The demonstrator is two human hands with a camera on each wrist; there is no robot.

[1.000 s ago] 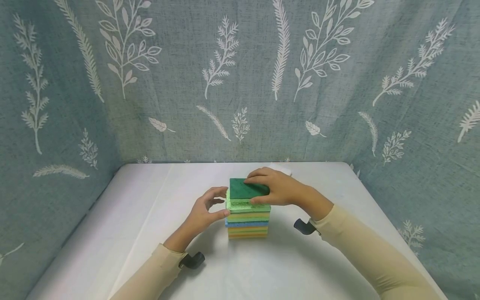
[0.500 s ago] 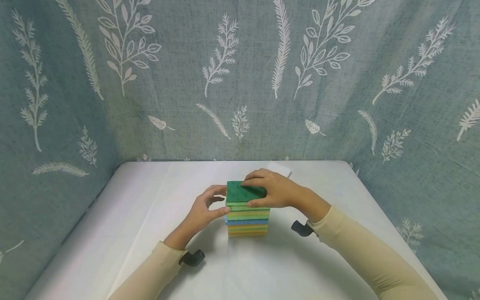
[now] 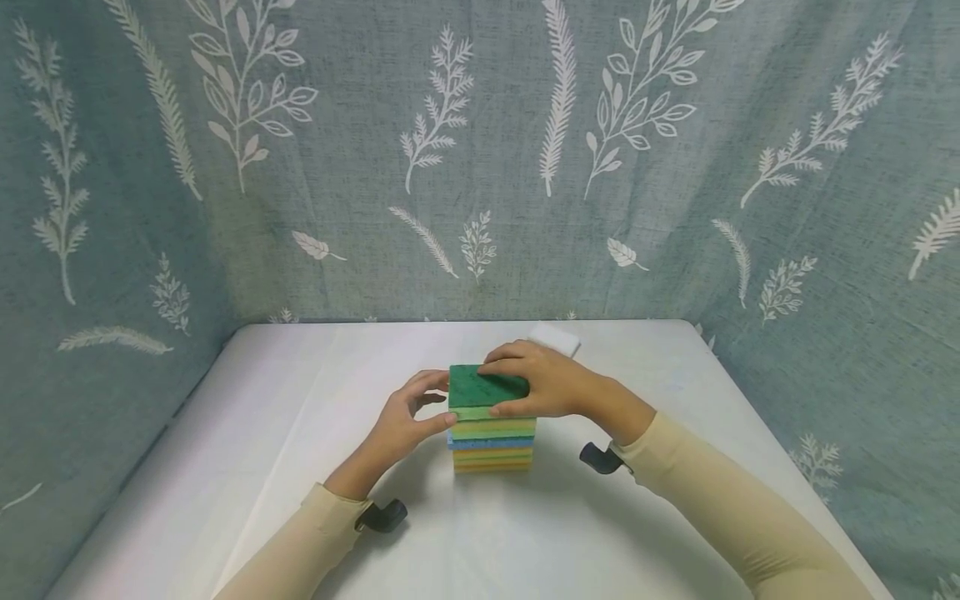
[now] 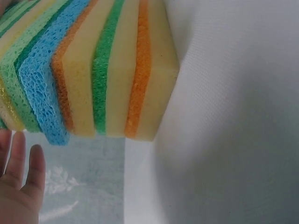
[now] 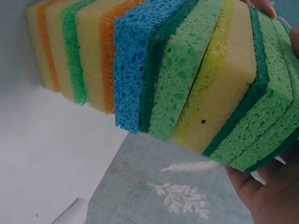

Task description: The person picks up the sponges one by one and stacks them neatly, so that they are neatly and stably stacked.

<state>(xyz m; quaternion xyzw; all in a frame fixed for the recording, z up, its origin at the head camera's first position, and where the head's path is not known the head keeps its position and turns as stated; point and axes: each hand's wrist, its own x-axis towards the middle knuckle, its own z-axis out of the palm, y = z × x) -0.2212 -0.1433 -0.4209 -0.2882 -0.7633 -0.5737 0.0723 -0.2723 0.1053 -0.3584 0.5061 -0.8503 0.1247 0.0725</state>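
Note:
A tall stack of sponges [image 3: 492,454] stands on the white table, with yellow, green, orange and blue layers. On its top lies a light green sponge with a dark green scouring face [image 3: 472,388]. My right hand [image 3: 551,381] holds this top sponge from the right, thumb at the front and fingers over its upper face. At the stack's upper left is my left hand [image 3: 405,423], thumb near the front corner and fingers toward the back. The left wrist view shows straight fingertips [image 4: 36,161] close to the upper sponges; contact is unclear. A blue sponge [image 5: 130,60] juts out slightly mid-stack.
A small white block-like thing [image 3: 555,337] lies behind the right hand, near the table's back edge. White cloth covers the table [image 3: 315,433]. Patterned grey-green curtains [image 3: 360,167] rise at the back and sides.
My right hand has brought the dark-faced green sponge down and slightly left and forward, so it now lies nearly in line with the stack. The left hand has barely moved.

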